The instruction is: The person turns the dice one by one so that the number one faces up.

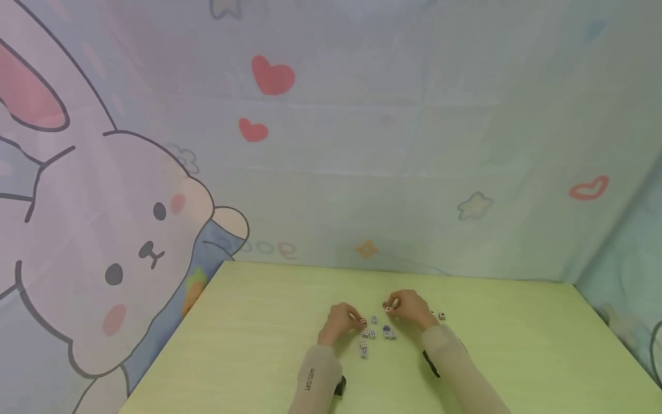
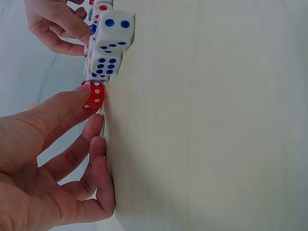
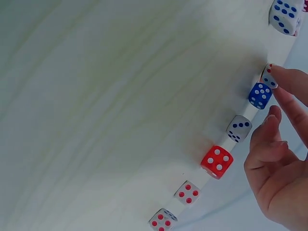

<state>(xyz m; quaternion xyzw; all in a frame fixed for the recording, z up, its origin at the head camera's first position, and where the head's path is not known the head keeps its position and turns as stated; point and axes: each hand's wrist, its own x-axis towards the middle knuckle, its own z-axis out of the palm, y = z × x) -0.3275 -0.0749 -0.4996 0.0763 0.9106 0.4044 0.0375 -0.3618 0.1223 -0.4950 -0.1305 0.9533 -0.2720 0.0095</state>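
My left hand (image 1: 340, 322) pinches a red die (image 2: 96, 96) with white dots between thumb and index finger, its other fingers loosely curled and resting on the table. Farther back to the right, my right hand (image 1: 410, 307) pinches a small white die (image 3: 269, 76) with thumb and index finger. A blue die (image 3: 260, 96) stands right beside that white die. Between the hands, several white dice with blue dots stand close together, among them a white die (image 1: 374, 319) and a front white die (image 1: 364, 354). A dark blue die (image 1: 387, 329) is among them.
Beyond my right hand lies another die (image 1: 442, 316). In the right wrist view a white die (image 3: 239, 128), a red die (image 3: 217, 162) and a red-dotted white die (image 3: 187, 193) stand spaced in a line. The pale table (image 1: 233, 345) meets a printed cloth backdrop (image 1: 362, 172).
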